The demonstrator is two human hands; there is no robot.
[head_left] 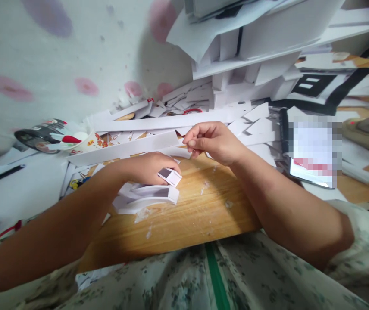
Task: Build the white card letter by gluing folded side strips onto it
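Observation:
My left hand (150, 167) is closed over a small white board piece (173, 177) with a dark rectangular face, low above the wooden table (197, 215). Just below that hand lies a curved white trough-shaped piece (158, 194), open along its top. My right hand (212, 140) has thumb and fingers curled together in a pinch; anything between them is too small to tell. Its fingertips are close to the right end of a long white board strip (129, 150), and I cannot make out whether they touch.
White board offcuts (184, 101) pile along the wall. A printed paper cup (84, 144) with a red-handled tool stands left. Right are a phone (314, 172), partly blurred, and a black-framed sheet (336, 90). A large white board structure (262, 47) rises behind.

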